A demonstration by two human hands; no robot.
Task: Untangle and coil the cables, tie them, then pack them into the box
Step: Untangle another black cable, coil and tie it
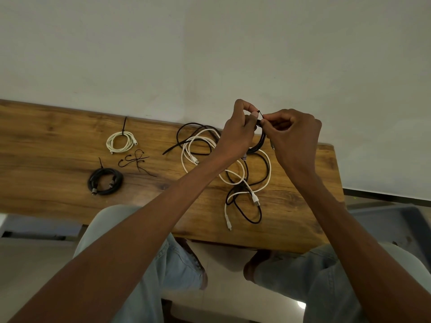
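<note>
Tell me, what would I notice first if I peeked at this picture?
First you'd see two hands raised over the far edge of the wooden table, the left hand and right hand pinching a black tie around a black cable. Under them sprawls a tangle of black and white cables. Off to the left lie two neat coils already tied, a white coil and a black coil.

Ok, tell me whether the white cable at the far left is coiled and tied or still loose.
Coiled and tied: the white cable lies in a neat ring on the table, cinched by a black tie.
</note>
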